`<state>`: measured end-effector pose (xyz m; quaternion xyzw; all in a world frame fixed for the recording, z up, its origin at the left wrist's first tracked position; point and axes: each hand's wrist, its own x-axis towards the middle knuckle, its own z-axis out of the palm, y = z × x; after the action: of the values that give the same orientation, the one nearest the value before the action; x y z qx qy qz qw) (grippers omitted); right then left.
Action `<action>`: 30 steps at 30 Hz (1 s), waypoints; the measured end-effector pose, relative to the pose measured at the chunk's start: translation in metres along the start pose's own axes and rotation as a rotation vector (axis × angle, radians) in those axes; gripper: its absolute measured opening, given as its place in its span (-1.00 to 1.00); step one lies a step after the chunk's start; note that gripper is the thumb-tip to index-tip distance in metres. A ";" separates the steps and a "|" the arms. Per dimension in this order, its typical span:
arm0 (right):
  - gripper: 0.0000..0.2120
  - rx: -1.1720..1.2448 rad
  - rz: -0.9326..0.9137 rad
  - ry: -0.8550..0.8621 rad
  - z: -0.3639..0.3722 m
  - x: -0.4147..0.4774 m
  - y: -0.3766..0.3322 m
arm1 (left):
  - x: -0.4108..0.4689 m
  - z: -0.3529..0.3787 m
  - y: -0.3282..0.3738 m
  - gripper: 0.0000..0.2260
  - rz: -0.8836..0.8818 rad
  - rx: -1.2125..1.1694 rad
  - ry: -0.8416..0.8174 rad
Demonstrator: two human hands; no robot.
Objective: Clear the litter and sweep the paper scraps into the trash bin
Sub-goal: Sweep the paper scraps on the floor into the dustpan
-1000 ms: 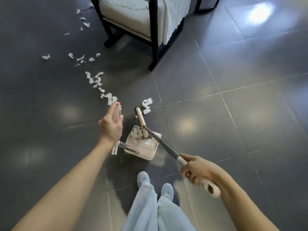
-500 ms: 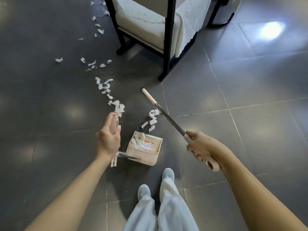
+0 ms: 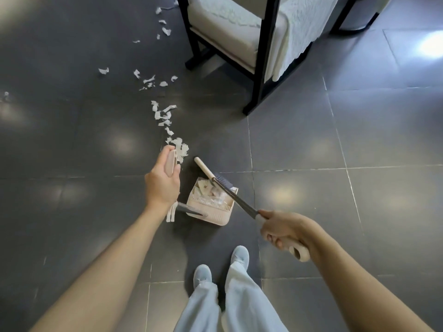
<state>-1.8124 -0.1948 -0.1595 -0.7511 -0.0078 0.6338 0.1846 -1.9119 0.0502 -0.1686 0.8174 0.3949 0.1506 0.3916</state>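
My left hand (image 3: 162, 183) grips the beige top of the dustpan handle. The beige dustpan (image 3: 209, 215) stands on the dark floor just right of it and holds white paper scraps. My right hand (image 3: 281, 230) grips the beige end of the broom handle (image 3: 237, 202), whose dark shaft slants up-left over the pan. The broom head (image 3: 203, 167) rests at the pan's far edge, its dark bristles showing. A trail of white paper scraps (image 3: 165, 116) runs from near my left hand up and left across the floor.
A black-framed chair (image 3: 261, 68) with a pale cushion and white cloth stands ahead, right of the scrap trail. My feet in light shoes (image 3: 239, 256) are below the dustpan. More scraps (image 3: 165, 31) lie by the chair's left legs.
The broom head swept back toward me to the dustpan's far edge. The small cluster of scraps that lay in front of the pan is gone from the floor. My left hand held still.
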 end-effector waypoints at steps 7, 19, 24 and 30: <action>-0.59 0.077 -0.052 0.012 -0.011 -0.031 -0.022 | -0.002 -0.012 -0.015 -0.66 -0.093 -0.054 0.113; -0.66 0.043 -0.184 0.060 0.002 -0.044 -0.137 | 0.056 -0.106 -0.063 -0.66 -0.124 -0.134 0.309; -0.61 0.098 -0.216 0.085 0.021 -0.026 -0.207 | 0.111 -0.149 -0.098 -0.67 -0.111 -0.085 0.281; -0.54 0.155 -0.218 0.120 0.039 0.004 -0.275 | 0.173 -0.186 -0.134 -0.64 -0.106 -0.055 0.155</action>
<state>-1.7879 0.0730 -0.0888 -0.7657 -0.0295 0.5627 0.3101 -1.9747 0.3304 -0.1607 0.7701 0.4624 0.2034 0.3896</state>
